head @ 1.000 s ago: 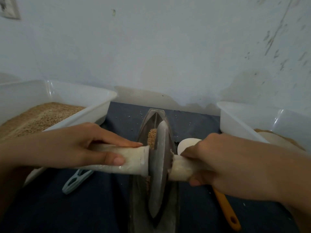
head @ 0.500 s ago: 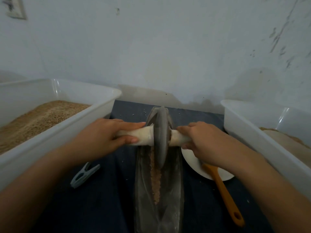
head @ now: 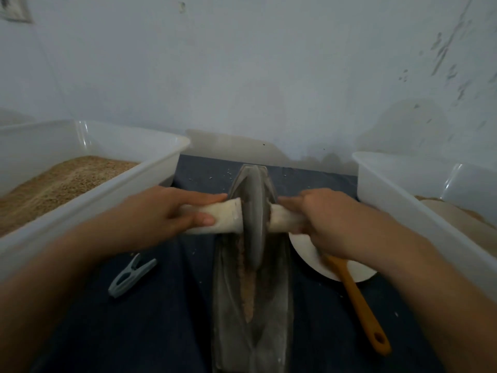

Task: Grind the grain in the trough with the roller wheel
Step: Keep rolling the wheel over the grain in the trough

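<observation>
Both hands are on the tool: the left hand (head: pixel 164 216) wraps its grip around the pale cylindrical handle (head: pixel 224 220) on the left side of the grey metal roller wheel (head: pixel 254 219), thumb lying along the near face, fingers curled over the top. The right hand (head: pixel 322 222) takes the matching handle stub on the other side, fingers closed around it, knuckles up.

The wheel stands upright on its edge in the long grey boat-shaped trough (head: pixel 277 292), sitting toward the trough's far end. Down in the groove lies a thin brown line of grain (head: pixel 248 289), running from under the wheel back toward the near end.

The trough rests on a dark blue cloth-covered counter (head: pixel 161 319), with a few pale specks scattered on the cloth near the far end. To the left, a white translucent plastic tub (head: pixel 150 168) heaped with tan grain. To the right, a second white plastic tub (head: pixel 390 200), pale material showing inside. Just beside the trough on the right, a white round plate (head: pixel 309 254), partly under the right wrist, with an orange-handled utensil (head: pixel 360 300) lying across its rim toward the near edge. On the left, a grey-blue clothes peg (head: pixel 131 274) lies flat on the cloth, apart from the trough.
</observation>
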{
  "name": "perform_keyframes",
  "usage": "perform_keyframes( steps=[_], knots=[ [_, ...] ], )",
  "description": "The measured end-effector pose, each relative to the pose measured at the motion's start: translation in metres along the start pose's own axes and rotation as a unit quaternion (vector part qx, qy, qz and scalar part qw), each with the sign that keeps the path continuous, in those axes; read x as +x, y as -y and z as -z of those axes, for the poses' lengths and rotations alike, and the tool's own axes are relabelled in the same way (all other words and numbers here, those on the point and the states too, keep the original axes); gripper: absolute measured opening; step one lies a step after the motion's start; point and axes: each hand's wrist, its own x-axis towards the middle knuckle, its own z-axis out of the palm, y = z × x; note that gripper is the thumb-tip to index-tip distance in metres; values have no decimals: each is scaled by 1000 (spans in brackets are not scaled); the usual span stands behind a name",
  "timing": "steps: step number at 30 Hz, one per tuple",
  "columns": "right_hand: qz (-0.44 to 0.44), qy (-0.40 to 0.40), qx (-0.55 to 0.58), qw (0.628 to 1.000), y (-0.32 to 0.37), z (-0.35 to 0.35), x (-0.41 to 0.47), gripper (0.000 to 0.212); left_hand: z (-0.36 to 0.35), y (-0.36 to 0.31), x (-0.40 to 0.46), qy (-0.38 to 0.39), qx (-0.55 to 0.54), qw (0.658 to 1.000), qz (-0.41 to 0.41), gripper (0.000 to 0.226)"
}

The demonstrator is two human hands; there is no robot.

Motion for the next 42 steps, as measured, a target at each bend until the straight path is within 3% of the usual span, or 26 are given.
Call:
perform_keyframes(
  steps=[3, 5, 9, 12, 14, 16, 20, 23, 25, 28, 31, 34, 37, 42],
  knots=[
    [-16, -72, -3, 997, -8, -19, 17, 57, -17, 5, 10, -100, 103, 990, -1, 50],
    [-17, -67, -1, 998, -10, -20, 18, 55, -18, 6, 11, -102, 111, 988, -19, 50],
    [26, 6, -14, 1000, 1, 0, -1, 38, 0, 6, -1, -8, 27, 999, -30, 46],
    [60, 62, -9, 996, 11, 24, -26, 24, 19, 3, -12, 122, -81, 986, -74, 46],
    [85, 86, 6, 993, 16, 38, -39, 25, 27, 1, -17, 191, -145, 966, -101, 44],
    [95, 89, 6, 991, 18, 41, -44, 34, 30, -1, -19, 207, -166, 959, -105, 44],
    [54, 43, 15, 997, 12, 24, -28, 32, 19, 0, -12, 141, -127, 980, -53, 39],
    [17, -3, 19, 1000, 2, 3, 1, 43, 2, 0, -2, 17, -30, 999, 12, 54],
    [0, -39, 3, 999, -2, -9, 13, 51, -9, -1, 5, -48, 33, 998, 24, 54],
    [-11, -51, -3, 999, -4, -14, 17, 56, -17, 3, 9, -83, 73, 994, 3, 56],
    [14, 10, -31, 999, 0, -1, 7, 47, -7, 5, 3, -37, 3, 999, -4, 55],
    [37, 82, -48, 995, 9, 12, -11, 35, 12, 7, -7, 94, -95, 990, -39, 39],
    [56, 110, -57, 991, 21, 22, -24, 30, 25, 4, -15, 201, -166, 961, -93, 42],
    [50, 69, -43, 995, 21, 21, -25, 29, 18, 2, -10, 133, -132, 980, -61, 47]
  ],
)
